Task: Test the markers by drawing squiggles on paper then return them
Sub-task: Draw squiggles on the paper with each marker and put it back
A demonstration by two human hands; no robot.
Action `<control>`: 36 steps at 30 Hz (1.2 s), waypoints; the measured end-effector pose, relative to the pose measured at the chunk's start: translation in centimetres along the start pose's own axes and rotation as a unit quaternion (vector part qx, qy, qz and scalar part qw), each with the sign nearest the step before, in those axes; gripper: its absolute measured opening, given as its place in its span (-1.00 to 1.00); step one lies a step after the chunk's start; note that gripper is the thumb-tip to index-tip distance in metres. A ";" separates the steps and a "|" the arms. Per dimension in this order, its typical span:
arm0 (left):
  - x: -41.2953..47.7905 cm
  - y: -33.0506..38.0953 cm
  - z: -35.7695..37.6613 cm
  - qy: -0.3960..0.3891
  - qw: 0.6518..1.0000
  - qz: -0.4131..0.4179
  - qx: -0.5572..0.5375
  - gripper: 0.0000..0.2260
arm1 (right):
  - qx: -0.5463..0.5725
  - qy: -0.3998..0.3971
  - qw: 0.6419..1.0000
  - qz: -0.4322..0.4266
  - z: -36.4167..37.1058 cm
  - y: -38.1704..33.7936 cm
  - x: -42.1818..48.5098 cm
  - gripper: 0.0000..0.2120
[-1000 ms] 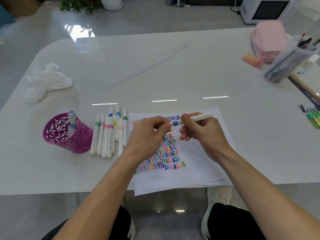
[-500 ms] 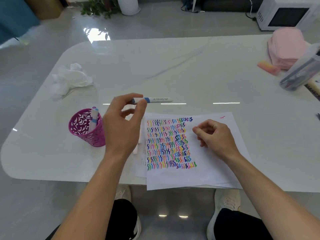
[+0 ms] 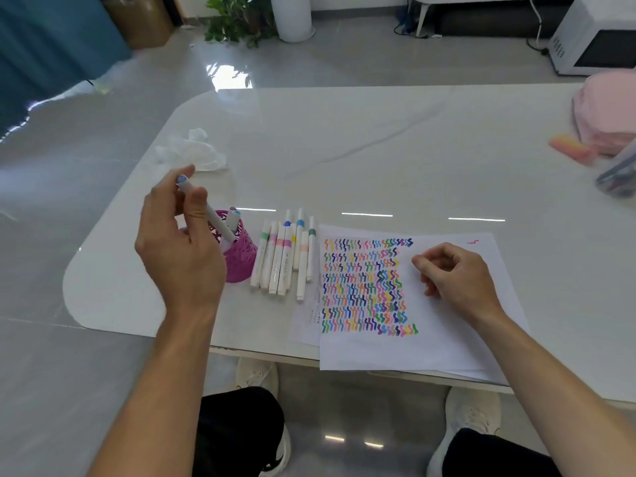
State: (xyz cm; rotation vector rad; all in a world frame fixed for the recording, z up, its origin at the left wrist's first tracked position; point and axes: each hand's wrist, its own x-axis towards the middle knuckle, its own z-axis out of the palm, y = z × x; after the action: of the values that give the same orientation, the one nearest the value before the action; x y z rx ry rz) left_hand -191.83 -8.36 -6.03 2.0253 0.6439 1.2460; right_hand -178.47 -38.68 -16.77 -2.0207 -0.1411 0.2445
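Head view | our left hand (image 3: 179, 249) grips blue-capped marker (image 3: 217, 222), lower end in mouth of magenta pen cup (image 3: 241, 266) on counter (image 3: 344, 149) | our right hand (image 3: 454, 277) curled, empty, resting on squiggle-covered paper (image 3: 395, 349)

Crumpled white plastic (image 3: 192, 153) and a pink pouch (image 3: 605, 115) lie on the table (image 3: 344, 149).
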 end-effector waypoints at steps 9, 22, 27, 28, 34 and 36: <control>-0.5 -1.7 0.5 -0.136 0.983 -0.040 0.120 -0.81 | 0.010 -0.001 1.000 0.014 0.0 -0.1 0.2 -0.89; -0.9 -1.5 2.4 -0.156 0.969 -0.058 0.185 -0.67 | 0.010 0.000 1.000 0.018 0.1 0.0 0.3 -0.89; -1.0 -0.3 2.5 -0.124 0.980 0.031 0.152 -0.67 | 0.012 0.005 1.000 0.021 0.1 -0.1 0.3 -0.88; -1.1 0.0 2.7 -0.125 0.981 0.054 0.142 -0.68 | 0.010 0.007 1.000 0.021 0.1 -0.1 0.3 -0.88; -2.8 1.1 5.1 -0.215 0.965 0.126 0.082 -0.83 | 0.000 0.043 0.999 0.022 0.0 0.0 0.2 -0.88; -3.6 0.8 6.0 -0.270 0.953 0.096 0.099 -0.86 | 0.000 0.059 0.998 0.027 -0.2 0.1 0.2 -0.87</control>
State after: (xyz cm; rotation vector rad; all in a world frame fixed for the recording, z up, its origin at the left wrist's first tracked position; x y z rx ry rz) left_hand -187.90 -13.08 -9.40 2.5021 0.3188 0.6854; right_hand -178.24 -38.84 -16.79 -2.0349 -0.0123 0.1587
